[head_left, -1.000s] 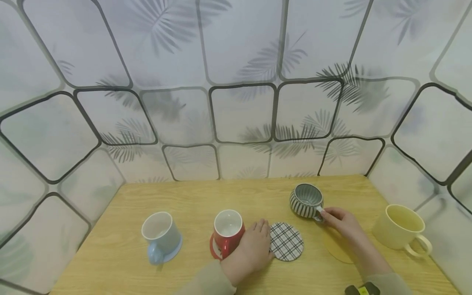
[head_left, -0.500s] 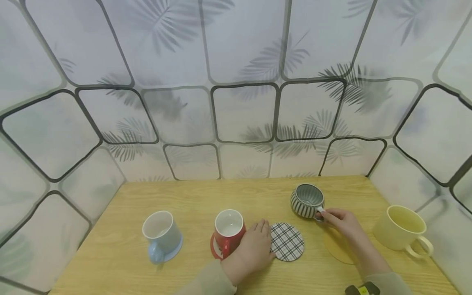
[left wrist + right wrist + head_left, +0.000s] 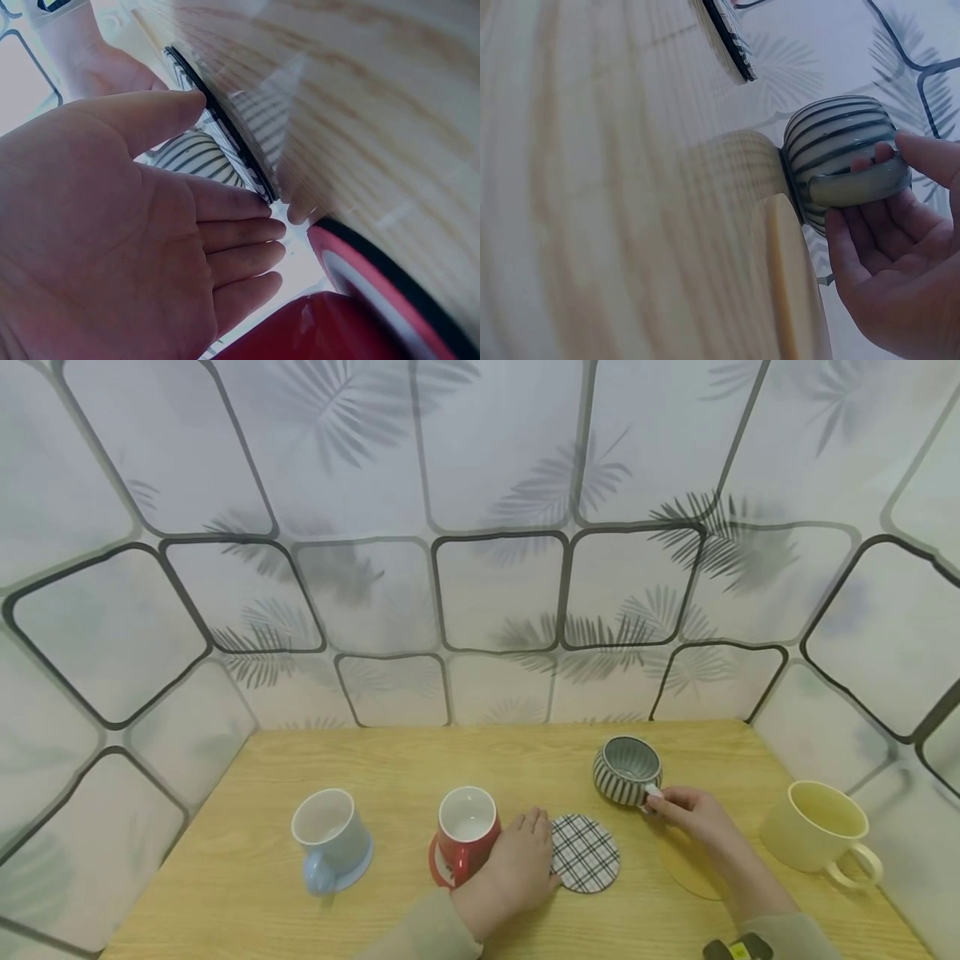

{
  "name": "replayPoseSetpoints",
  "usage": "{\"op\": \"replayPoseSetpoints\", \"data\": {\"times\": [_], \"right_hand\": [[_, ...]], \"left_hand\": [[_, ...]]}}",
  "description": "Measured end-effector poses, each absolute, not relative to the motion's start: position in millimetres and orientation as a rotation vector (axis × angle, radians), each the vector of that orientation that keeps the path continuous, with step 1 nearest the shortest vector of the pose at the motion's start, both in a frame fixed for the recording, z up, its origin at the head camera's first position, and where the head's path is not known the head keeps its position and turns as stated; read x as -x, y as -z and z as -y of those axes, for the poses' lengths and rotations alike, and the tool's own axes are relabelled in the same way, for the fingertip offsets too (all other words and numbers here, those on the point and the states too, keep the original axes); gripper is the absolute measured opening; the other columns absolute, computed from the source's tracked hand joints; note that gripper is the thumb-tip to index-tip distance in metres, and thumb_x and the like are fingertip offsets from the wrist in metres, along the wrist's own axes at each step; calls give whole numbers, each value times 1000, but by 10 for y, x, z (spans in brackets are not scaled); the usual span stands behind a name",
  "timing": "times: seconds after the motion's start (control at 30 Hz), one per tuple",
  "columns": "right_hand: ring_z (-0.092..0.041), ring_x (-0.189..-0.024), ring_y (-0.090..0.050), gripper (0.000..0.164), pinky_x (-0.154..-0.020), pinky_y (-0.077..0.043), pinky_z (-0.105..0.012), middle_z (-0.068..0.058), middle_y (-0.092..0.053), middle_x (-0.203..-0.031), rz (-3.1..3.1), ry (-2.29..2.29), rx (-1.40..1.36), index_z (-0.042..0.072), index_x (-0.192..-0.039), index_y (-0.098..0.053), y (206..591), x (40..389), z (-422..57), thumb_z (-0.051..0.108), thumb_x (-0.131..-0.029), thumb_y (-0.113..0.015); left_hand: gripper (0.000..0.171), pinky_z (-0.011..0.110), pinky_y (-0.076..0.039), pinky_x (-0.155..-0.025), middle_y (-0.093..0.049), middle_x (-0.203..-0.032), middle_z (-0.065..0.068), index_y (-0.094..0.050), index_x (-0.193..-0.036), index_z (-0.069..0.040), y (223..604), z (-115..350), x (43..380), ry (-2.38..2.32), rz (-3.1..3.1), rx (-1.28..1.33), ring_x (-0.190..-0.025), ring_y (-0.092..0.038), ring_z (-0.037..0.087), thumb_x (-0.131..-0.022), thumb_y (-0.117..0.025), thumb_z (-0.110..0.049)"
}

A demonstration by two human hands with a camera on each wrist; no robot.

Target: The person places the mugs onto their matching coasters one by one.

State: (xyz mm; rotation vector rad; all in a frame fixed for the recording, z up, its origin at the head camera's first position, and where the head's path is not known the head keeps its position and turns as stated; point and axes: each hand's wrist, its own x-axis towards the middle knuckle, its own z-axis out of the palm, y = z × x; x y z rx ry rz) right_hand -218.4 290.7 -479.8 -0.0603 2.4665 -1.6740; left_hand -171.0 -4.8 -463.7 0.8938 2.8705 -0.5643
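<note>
My left hand (image 3: pixel 521 860) lies beside a round black-and-white plaid coaster (image 3: pixel 585 853), fingers straight. In the left wrist view its thumb and index fingertip are right at the rim of that coaster (image 3: pixel 225 131). Close to its other side stands a red mug (image 3: pixel 468 839) on a red coaster (image 3: pixel 437 864). My right hand (image 3: pixel 697 818) holds a grey-and-white striped cup (image 3: pixel 621 785) by its handle. The right wrist view shows fingers passed through the cup's handle (image 3: pixel 859 187) and the thumb on top of it. The cup is upright, its base at the tabletop.
A yellow coaster (image 3: pixel 686 864) lies beneath my right forearm. To its right stands a yellow mug (image 3: pixel 806 835) near the wall. On the left, a light blue mug (image 3: pixel 337 839) sits on a blue coaster (image 3: pixel 363 868). A patterned wall (image 3: pixel 495 593) borders the wooden table (image 3: pixel 405 760).
The right thumb sits slightly lower on the cup's handle than before. The left hand, coasters and mugs have kept their places; the head view has shifted a little.
</note>
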Motion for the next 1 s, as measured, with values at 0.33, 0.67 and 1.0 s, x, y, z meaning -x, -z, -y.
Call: {"op": "replayPoseSetpoints", "data": {"times": [0.33, 0.67, 1.0], "right_hand": [[4, -96, -63, 25, -86, -55, -20, 9, -79, -97, -2520, 1564, 126, -2, -106, -80, 4794, 2175, -2886, 21, -105, -68], [3, -96, -62, 25, -88, -50, -17, 14, -79, -94, -2511, 1589, 32, -2, -106, -81, 4813, 2172, -2842, 20, -104, -69], [5, -92, -62, 18, -85, -54, -15, 9, -80, -93, -2451, 1762, -86, 4, -99, -83, 4826, 2127, -2741, 16, -104, -70]], "left_hand": [[74, 28, -40, -127, -49, -166, 2, -51, -158, -16, 4654, 42, 1701, 580, -2884, -890, -156, -44, 16, -103, -51, -66], [73, 28, -41, -126, -51, -164, 2, -53, -156, -15, 4673, 59, 1687, 571, -2913, -895, -154, -46, 16, -103, -51, -66], [72, 28, -40, -127, -49, -166, 2, -52, -158, -15, 4671, 47, 1700, 567, -2889, -892, -156, -44, 17, -104, -50, -64]]}}
